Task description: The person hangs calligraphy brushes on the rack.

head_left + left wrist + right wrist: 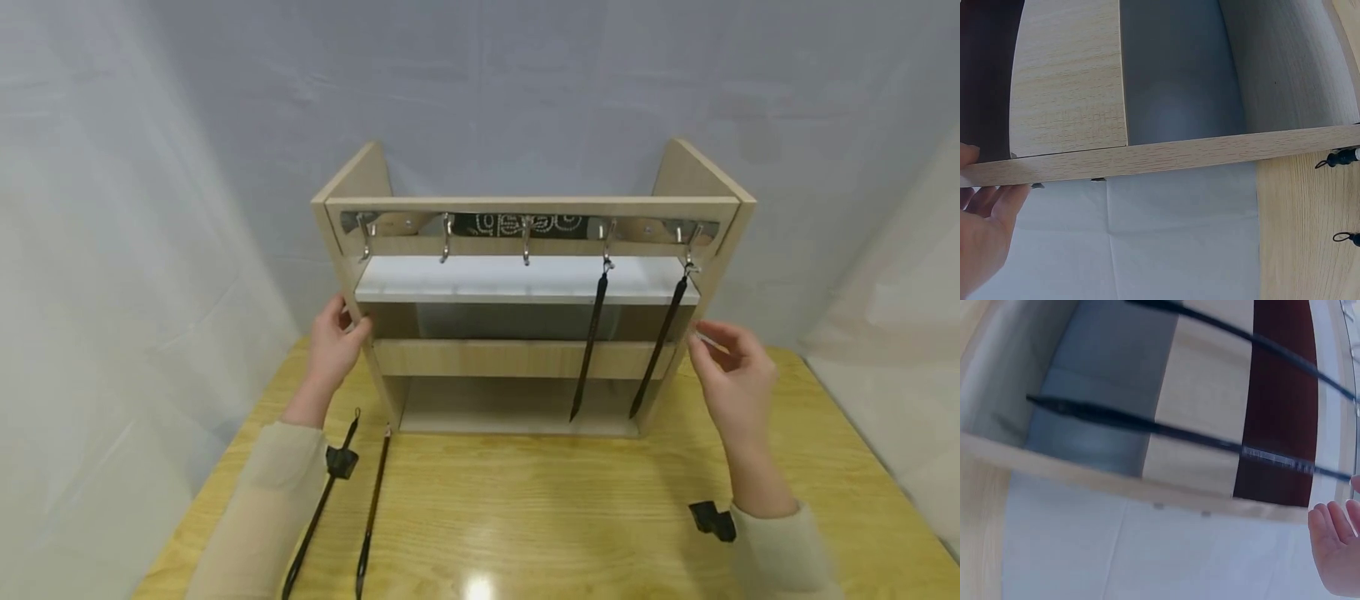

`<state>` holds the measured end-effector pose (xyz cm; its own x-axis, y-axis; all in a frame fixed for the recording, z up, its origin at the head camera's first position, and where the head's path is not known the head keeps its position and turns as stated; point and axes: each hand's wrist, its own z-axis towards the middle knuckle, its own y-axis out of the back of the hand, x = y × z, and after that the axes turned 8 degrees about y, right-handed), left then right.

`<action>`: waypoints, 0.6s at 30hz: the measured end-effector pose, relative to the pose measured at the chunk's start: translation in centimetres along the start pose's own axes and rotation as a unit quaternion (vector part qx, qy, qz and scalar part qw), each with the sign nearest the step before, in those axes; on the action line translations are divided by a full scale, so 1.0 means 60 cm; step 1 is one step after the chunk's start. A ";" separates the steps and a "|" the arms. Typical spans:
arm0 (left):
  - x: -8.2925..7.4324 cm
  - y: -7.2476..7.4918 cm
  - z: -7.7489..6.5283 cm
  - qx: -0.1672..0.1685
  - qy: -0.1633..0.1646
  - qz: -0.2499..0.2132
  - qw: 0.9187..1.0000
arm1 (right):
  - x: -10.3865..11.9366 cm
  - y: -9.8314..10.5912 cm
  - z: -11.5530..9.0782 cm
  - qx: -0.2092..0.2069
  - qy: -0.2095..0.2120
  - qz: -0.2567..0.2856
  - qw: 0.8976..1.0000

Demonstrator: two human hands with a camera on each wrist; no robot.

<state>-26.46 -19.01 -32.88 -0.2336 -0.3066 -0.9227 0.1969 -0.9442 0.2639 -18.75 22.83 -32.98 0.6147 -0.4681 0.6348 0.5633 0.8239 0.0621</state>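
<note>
A light wooden shelf rack [525,360] stands on the table. My left hand [337,342] grips its left side panel [1166,153], thumb on the inner side and fingers on the outer side. Beside the right side panel [1116,481] is my right hand [735,367], fingers loosely bent, with nothing seen between them. Two dark calligraphy brushes hang by loops from the rack's hooks: one brush [590,346] on the fourth hook, another brush [660,346] on the rightmost. The three hooks [446,237] to the left bear nothing.
Two more brushes lie on the table left of centre: a brush [318,508] by my left forearm and a brush [373,508] to its right. White cloth [480,100] hangs behind and at both sides. The wooden table [525,500] extends in front of the rack.
</note>
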 end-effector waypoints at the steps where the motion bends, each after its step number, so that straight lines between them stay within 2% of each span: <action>1: -0.005 -0.001 -0.003 0.001 0.000 0.000 1.000 | -0.002 0.004 0.003 -0.002 -0.003 -0.007 1.000; 9: -0.035 -0.003 -0.018 -0.003 0.008 0.011 1.000 | -0.026 0.021 0.016 0.013 -0.052 -0.073 0.996; 12: -0.033 -0.003 -0.016 0.000 0.007 0.010 1.000 | -0.032 0.020 0.022 0.039 -0.083 -0.096 0.991; 18: 0.005 -0.002 0.003 -0.005 0.005 0.005 1.000 | -0.043 0.012 0.039 0.098 -0.113 -0.089 0.985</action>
<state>-26.75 -19.04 -33.11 -0.2222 -0.3154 -0.9226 0.2083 -0.9398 0.2711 -21.22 25.37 -32.78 0.3647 -0.5461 0.7542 0.5194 0.7916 0.3220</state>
